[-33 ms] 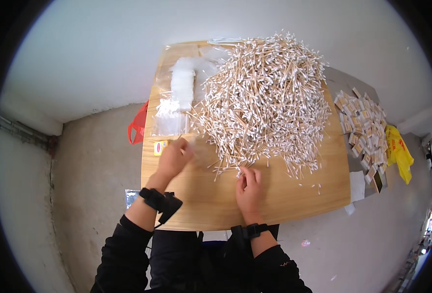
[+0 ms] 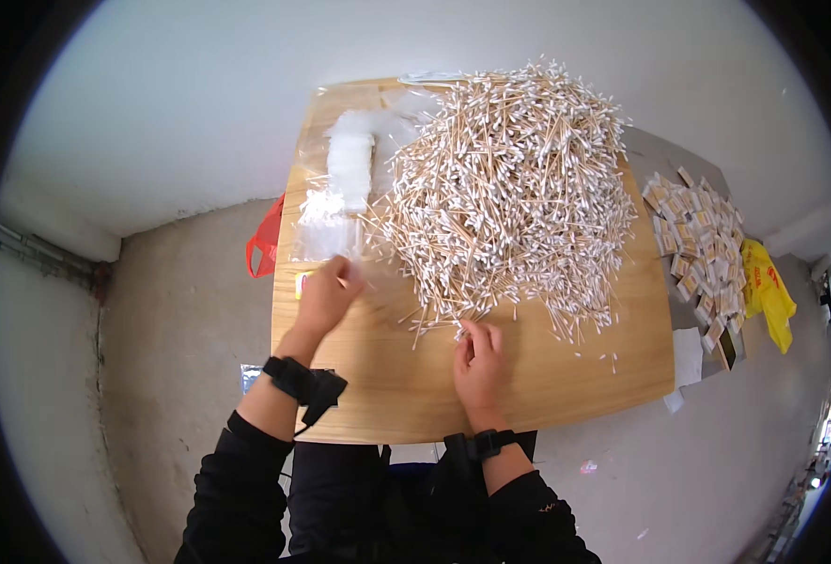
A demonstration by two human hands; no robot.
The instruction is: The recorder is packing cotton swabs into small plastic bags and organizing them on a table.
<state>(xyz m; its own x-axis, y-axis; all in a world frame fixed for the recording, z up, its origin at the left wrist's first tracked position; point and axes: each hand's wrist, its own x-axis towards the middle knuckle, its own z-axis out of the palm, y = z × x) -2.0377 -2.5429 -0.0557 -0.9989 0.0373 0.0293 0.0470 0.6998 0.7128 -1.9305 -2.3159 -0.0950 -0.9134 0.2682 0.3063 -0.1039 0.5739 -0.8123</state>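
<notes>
A tall heap of cotton swabs (image 2: 514, 188) with wooden sticks and white tips covers much of the wooden table (image 2: 387, 399). My right hand (image 2: 481, 367) is at the heap's near edge, thumb and fingertips pinched on swabs there. Farther left, my left hand (image 2: 326, 301) hovers with bent fingers, blurred by motion; whether anything is in them I cannot make out. Partly behind it shows a small yellow box (image 2: 302, 283). Beyond that hand lie clear plastic bags (image 2: 324, 242) and a stack of white translucent sheets or bags (image 2: 349, 169).
To the right, on a grey surface, many small packed boxes (image 2: 697, 240) lie piled beside a yellow plastic bag (image 2: 765, 293). A red plastic bag (image 2: 264, 246) hangs by the table's left side. A few swab tips (image 2: 609, 360) lie loose near the right.
My left hand has shifted a little left and away from me, covering more of the yellow box. My right hand stays where it was.
</notes>
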